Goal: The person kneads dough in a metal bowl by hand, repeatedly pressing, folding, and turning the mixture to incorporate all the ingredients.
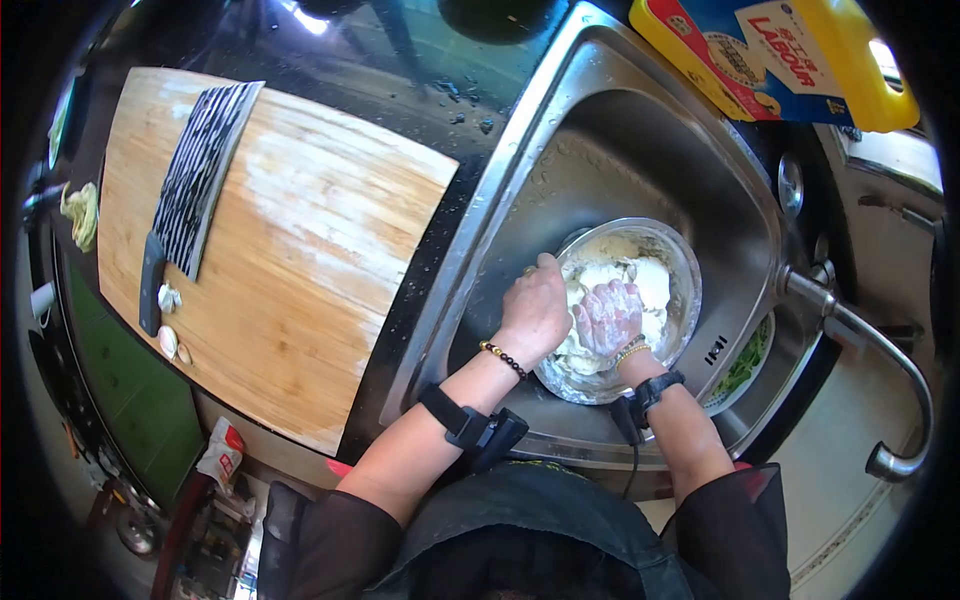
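A wooden cutting board [300, 260] lies left of the sink [560, 130], bearing a cleaver [195, 185] and garlic cloves [170, 320] near its left edge, while a yellow oil bottle [790, 55] stands far right and a curved faucet [880, 370] reaches right.

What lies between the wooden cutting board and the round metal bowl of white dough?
In the head view, a strip of wet black countertop and the steel sink's left wall separate the wooden cutting board from the round metal bowl.
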Available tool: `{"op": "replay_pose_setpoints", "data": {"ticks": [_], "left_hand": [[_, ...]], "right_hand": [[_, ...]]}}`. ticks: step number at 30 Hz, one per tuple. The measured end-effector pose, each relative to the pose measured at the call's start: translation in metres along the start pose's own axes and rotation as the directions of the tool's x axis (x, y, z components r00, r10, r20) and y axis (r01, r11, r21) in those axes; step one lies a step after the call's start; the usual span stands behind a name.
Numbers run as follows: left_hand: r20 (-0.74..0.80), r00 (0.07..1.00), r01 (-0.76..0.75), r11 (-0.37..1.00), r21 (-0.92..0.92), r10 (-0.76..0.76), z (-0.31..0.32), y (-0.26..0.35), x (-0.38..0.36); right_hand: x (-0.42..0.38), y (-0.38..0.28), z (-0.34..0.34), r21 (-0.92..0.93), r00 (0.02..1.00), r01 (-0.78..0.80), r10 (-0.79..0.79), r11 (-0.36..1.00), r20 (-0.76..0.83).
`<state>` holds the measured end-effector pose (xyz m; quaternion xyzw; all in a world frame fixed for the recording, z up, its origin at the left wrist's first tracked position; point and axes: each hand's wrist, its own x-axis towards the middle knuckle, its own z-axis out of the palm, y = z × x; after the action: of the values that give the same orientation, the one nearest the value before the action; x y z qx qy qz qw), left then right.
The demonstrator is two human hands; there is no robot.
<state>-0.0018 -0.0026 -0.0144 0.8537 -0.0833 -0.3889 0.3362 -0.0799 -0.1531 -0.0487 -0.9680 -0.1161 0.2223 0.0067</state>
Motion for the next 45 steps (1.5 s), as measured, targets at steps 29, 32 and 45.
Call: {"op": "replay_pose_setpoints", "data": {"ticks": [29, 32, 45], "left_hand": [[-0.037, 0.999, -0.025, 1.0, -0.011, 0.024, 0.006, -0.005, 0.002], [0.001, 0.999, -0.035, 0.999, -0.008, 0.035, 0.002, -0.004, 0.001], [-0.015, 0.999, -0.05, 0.999, -0.019, 0.049, 0.0, -0.003, 0.0]], "right_hand": [[0.028, 0.015, 0.007, 0.222, 0.866, -0.044, 0.148, 0.974, -0.478], [-0.019, 0.024, -0.021, 0.348, 0.76, -0.097, 0.296, 0.932, -0.579], [-0.022, 0.089, 0.026, 0.872, 0.748, -0.483, 0.478, -0.084, 0.46]]}}
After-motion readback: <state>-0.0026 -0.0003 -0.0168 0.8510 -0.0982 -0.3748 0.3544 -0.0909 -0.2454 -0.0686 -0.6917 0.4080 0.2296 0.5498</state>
